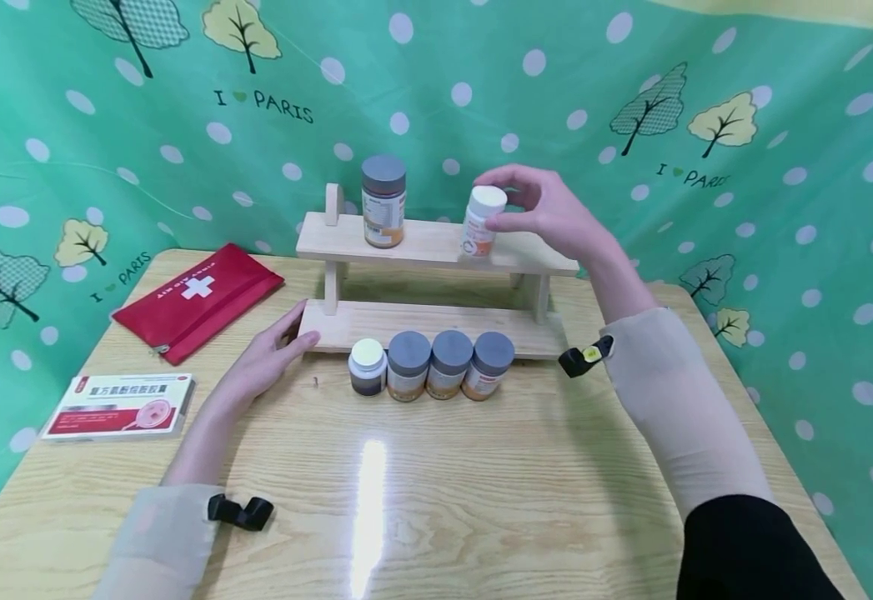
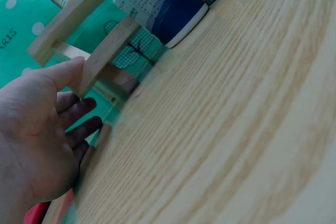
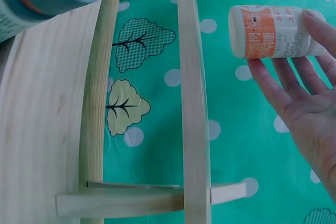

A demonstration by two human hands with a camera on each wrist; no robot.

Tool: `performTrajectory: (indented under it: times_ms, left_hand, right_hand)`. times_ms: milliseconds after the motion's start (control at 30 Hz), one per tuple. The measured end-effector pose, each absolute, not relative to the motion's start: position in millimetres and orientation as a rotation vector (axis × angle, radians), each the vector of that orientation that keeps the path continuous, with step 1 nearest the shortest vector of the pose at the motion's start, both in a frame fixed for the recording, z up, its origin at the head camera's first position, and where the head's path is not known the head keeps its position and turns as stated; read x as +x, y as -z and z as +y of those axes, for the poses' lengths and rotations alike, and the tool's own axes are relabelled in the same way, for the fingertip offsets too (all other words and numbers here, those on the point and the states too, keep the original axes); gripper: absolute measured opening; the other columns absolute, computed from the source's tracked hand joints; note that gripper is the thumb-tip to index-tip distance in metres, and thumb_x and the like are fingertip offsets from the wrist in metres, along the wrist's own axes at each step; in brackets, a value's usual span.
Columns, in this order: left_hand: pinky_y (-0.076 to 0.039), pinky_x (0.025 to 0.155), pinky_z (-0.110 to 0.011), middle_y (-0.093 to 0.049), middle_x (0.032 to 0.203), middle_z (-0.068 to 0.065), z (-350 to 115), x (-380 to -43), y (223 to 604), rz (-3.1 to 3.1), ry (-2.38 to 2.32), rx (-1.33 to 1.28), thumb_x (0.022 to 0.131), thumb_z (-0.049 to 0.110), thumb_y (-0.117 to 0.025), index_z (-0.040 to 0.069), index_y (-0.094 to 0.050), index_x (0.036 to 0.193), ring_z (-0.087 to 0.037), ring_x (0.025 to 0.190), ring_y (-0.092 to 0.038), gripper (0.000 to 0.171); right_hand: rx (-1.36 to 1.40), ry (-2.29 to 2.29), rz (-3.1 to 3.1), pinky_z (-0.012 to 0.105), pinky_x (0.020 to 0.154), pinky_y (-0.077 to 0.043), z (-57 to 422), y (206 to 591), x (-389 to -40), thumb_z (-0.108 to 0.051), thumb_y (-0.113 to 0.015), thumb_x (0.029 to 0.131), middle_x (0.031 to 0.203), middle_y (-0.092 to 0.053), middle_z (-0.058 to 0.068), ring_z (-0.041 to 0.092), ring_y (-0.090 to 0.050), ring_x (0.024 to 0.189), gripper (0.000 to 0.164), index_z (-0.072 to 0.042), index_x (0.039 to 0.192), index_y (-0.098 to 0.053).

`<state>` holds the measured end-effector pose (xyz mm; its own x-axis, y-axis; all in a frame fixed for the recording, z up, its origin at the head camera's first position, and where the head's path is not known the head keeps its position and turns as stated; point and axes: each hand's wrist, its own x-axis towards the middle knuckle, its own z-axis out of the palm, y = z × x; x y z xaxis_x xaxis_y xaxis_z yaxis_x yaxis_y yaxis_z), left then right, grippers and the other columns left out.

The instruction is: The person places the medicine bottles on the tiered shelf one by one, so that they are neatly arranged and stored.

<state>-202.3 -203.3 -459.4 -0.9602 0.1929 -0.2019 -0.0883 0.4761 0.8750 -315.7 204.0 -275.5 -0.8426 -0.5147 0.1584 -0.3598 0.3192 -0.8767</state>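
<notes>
My right hand pinches a small white pill bottle with an orange-and-white label between thumb and fingers. It is held upright over the right half of the two-tier wooden shelf's upper board; the right wrist view shows a gap between bottle and board. On the same board, further left, stands a grey-lidded supplement bottle. My left hand holds the left end of the lower board, its thumb against the front corner and the other fingers behind, loosely bent.
In front of the lower board stand a white-capped dark-labelled bottle and, to its right, several grey-lidded bottles in a row. A red first aid pouch and a white-and-red medicine box lie at the left. Behind hangs a green dotted cloth.
</notes>
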Motion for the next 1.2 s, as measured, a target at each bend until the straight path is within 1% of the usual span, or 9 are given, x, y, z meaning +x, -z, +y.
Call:
performTrajectory:
  times_ms: [233, 367, 600, 700, 767, 867, 1000, 1200]
  left_hand:
    - [-0.011, 0.129, -0.065, -0.01, 0.175, -0.009, -204, -202, 460, 2.451, -1.454, 0.085, 0.102, 0.059, -0.054, 0.033, -0.007, 0.166, -0.039, 0.162, -0.004, 0.084]
    - [-0.011, 0.129, -0.065, -0.01, 0.175, -0.01, -205, -202, 461, 2.446, -1.471, 0.093, 0.102, 0.057, -0.054, 0.033, -0.007, 0.166, -0.039, 0.163, -0.004, 0.083]
    - [-0.012, 0.129, -0.064, -0.011, 0.175, -0.01, -205, -203, 462, 2.463, -1.46, 0.102, 0.103, 0.056, -0.054, 0.03, -0.007, 0.167, -0.039, 0.162, -0.006, 0.083]
    - [-0.012, 0.129, -0.064, -0.011, 0.175, -0.01, -205, -203, 462, 2.47, -1.454, 0.105, 0.103, 0.056, -0.053, 0.03, -0.007, 0.167, -0.039, 0.162, -0.006, 0.083]
    - [-0.012, 0.129, -0.064, -0.011, 0.175, -0.01, -204, -203, 462, 2.471, -1.453, 0.107, 0.103, 0.056, -0.053, 0.03, -0.007, 0.167, -0.038, 0.162, -0.006, 0.083]
    - [-0.013, 0.129, -0.065, -0.011, 0.175, -0.01, -204, -203, 462, 2.47, -1.454, 0.109, 0.102, 0.057, -0.053, 0.031, -0.007, 0.167, -0.039, 0.162, -0.006, 0.083]
    - [-0.013, 0.129, -0.065, -0.011, 0.175, -0.01, -204, -203, 462, 2.47, -1.458, 0.111, 0.102, 0.057, -0.054, 0.031, -0.008, 0.167, -0.039, 0.162, -0.007, 0.083]
    - [-0.013, 0.129, -0.065, -0.01, 0.175, -0.009, -204, -203, 462, 2.465, -1.455, 0.103, 0.101, 0.059, -0.054, 0.031, -0.007, 0.167, -0.038, 0.162, -0.006, 0.084]
  right_hand:
    - [-0.758, 1.534, 2.421, 0.034, 0.103, -0.055, 186, 273, -331, -0.011, -0.078, 0.09, 0.134, -0.062, 0.004, 0.023, -0.063, 0.125, 0.046, -0.012, 0.134, -0.064]
    - [-0.745, 1.511, 2.433, 0.036, 0.105, -0.053, 177, 273, -337, -0.012, -0.079, 0.089, 0.144, -0.06, 0.003, 0.021, -0.062, 0.126, 0.046, -0.012, 0.133, -0.065]
    - [-0.713, 1.52, 2.402, 0.036, 0.105, -0.054, 167, 277, -345, -0.008, -0.079, 0.088, 0.151, -0.055, 0.002, 0.023, -0.061, 0.128, 0.043, -0.009, 0.129, -0.064]
    - [-0.684, 1.519, 2.401, 0.035, 0.104, -0.053, 164, 280, -346, -0.006, -0.079, 0.088, 0.15, -0.055, 0.003, 0.023, -0.061, 0.126, 0.043, -0.008, 0.128, -0.064]
    - [-0.668, 1.516, 2.403, 0.034, 0.103, -0.053, 163, 282, -347, -0.006, -0.079, 0.087, 0.146, -0.057, 0.004, 0.024, -0.061, 0.123, 0.043, -0.008, 0.128, -0.064]
    - [-0.656, 1.505, 2.411, 0.033, 0.102, -0.053, 162, 285, -348, -0.007, -0.08, 0.087, 0.138, -0.06, 0.004, 0.023, -0.062, 0.12, 0.044, -0.009, 0.127, -0.064]
    - [-0.65, 1.498, 2.413, 0.033, 0.102, -0.053, 161, 287, -348, -0.008, -0.081, 0.086, 0.133, -0.061, 0.002, 0.022, -0.062, 0.121, 0.045, -0.01, 0.127, -0.064]
    - [-0.674, 1.49, 2.418, 0.033, 0.105, -0.052, 158, 288, -348, -0.008, -0.082, 0.086, 0.14, -0.058, 0.003, 0.021, -0.062, 0.122, 0.047, -0.009, 0.129, -0.063]
